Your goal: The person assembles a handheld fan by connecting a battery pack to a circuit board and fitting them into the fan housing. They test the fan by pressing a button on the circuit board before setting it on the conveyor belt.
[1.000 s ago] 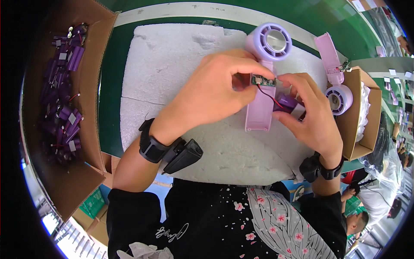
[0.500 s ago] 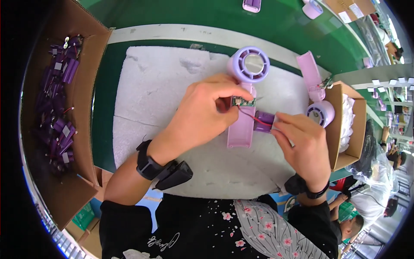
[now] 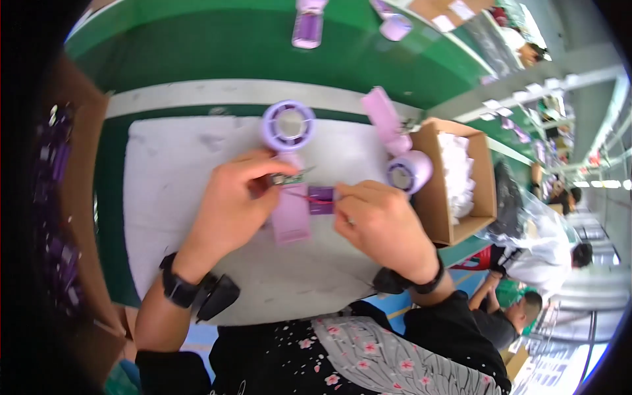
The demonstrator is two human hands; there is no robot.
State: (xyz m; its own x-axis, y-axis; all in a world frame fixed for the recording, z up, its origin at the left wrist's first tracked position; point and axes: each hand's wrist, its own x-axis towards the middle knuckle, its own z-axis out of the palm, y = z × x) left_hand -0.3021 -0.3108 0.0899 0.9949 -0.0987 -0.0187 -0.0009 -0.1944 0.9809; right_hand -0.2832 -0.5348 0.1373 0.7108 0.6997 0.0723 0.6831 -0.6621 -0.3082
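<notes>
A light purple handheld fan lies on the white foam pad [image 3: 171, 191], its round fan head [image 3: 289, 125] at the far end. The open handle shell [image 3: 291, 220] points toward me. My left hand [image 3: 234, 204] is closed, thumb and fingers pinching a small green circuit board [image 3: 289, 178] over the shell's upper part. A red wire [image 3: 315, 199] leads from the board across to a purple battery pack [image 3: 321, 205] just right of the shell. My right hand [image 3: 382, 217] is closed at the pack's right end; its fingertips hide that end. The picture is slightly blurred.
On the left stands a cardboard box [image 3: 85, 191] with several purple battery packs [image 3: 59, 243]. To the right, another fan [image 3: 409, 172] lies against a box [image 3: 431, 191] of white packaging. More fan parts [image 3: 308, 26] lie beyond the pale strip. People work in the right background.
The view has shifted, so the bench and boxes appear further left and lower. Both hands keep their holds on the board and battery pack, with little change relative to the fan.
</notes>
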